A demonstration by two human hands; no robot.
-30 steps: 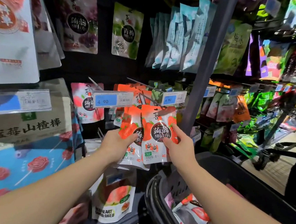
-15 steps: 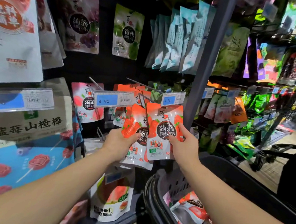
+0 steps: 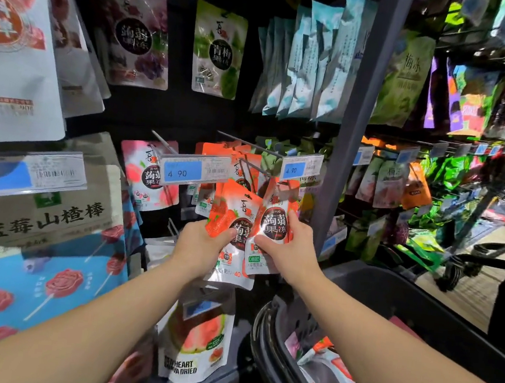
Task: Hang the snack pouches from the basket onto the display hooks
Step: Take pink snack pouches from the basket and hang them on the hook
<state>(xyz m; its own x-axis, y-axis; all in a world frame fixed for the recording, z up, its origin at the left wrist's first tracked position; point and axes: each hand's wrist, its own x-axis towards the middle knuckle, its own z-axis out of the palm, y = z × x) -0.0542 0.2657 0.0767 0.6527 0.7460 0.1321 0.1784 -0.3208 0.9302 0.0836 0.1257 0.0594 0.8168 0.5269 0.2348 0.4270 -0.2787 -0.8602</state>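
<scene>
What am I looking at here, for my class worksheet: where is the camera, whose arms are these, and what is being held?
There is no machine. A person wears one wide-angle camera on the head, so the single view looks forward and down along their own bare arms. They stand at a shop display of hanging snack pouches. The left hand grips one strawberry jelly pouch. The right hand pinches a second pouch of the same kind. Both are raised just below a wire display hook and a 4.90 price tag. Whether either pouch is on a hook yet cannot be told. At lower right is a dark shopping basket with more pouches inside.
</scene>
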